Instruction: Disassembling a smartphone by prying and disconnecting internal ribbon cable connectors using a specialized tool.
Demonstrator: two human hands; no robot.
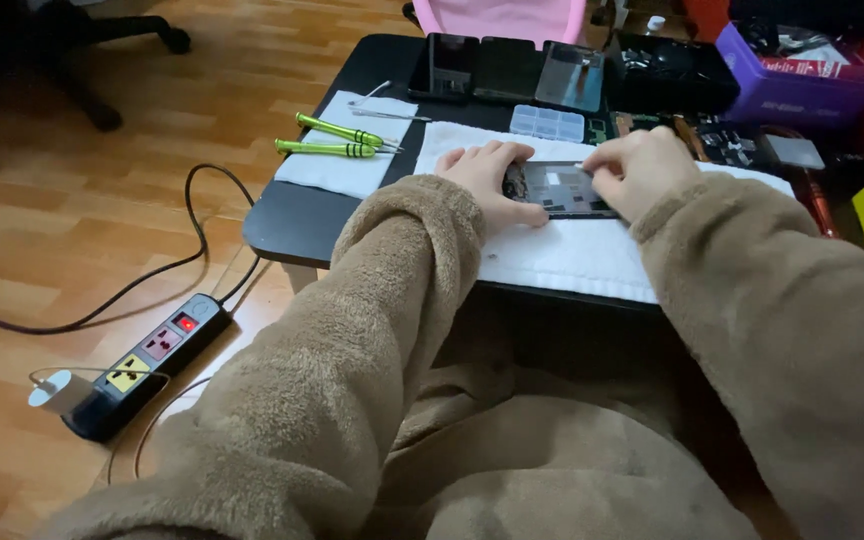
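We see the left hand (489, 177) gripping the opened phone's (562, 190) end on the white cloth (562, 255); the right hand (642, 168) pinches what may be a small tool over it.

Two green screwdrivers (337, 140) lie on a white cloth (337, 165) near the table's (282, 230) left edge; a power strip (147, 360) sits on the floor (72, 220)

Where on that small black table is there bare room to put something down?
Bare black tabletop shows at the near left corner, below the white cloth with two green screwdrivers. The back edge, with dark phones and purple box, is crowded.
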